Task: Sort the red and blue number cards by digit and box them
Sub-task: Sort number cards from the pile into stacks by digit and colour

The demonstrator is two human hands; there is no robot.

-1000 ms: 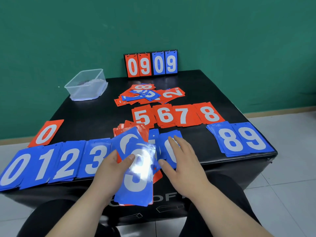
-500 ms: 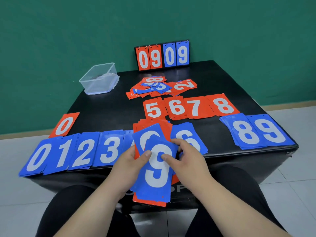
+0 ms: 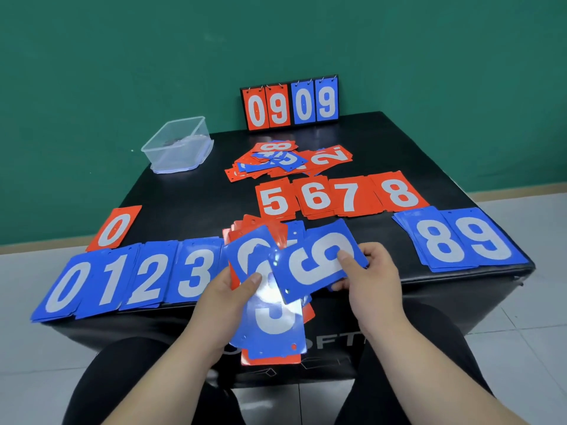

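We see the right hand (image 3: 372, 277) pinching a blue plastic card with a white 9 (image 3: 319, 260), thumb on its face and fingers underneath. Half a second ago that card lay upright on top of the held stack. Now it is off to the right, turned sideways, above the near edge of the black padded table (image 3: 190, 191). It hides the blue 6 pile we could see there before.

The left hand (image 3: 228, 297) still grips the fanned stack of blue and red cards (image 3: 276, 326), thumb pressed on its face. The stack hangs past the table's near edge, and a blue card with a glare-washed digit, seemingly another 9, is now on top.

The sorted piles have not moved on the table. A blue row of 0, 1, 2, 3 (image 3: 135, 280) lies along the near left edge, with a single red 0 card (image 3: 115, 228) just behind it. A red row of 5, 6, 7, 8 (image 3: 337, 196) sits at the table's middle. Blue 8 and 9 piles (image 3: 460, 240) are at the near right corner.

A loose heap of unsorted cards (image 3: 285, 159) lies farther back. The clear plastic box (image 3: 178, 145) stands at the far left corner. A flip scoreboard reading 0909 (image 3: 290, 104) stands at the table's far edge.
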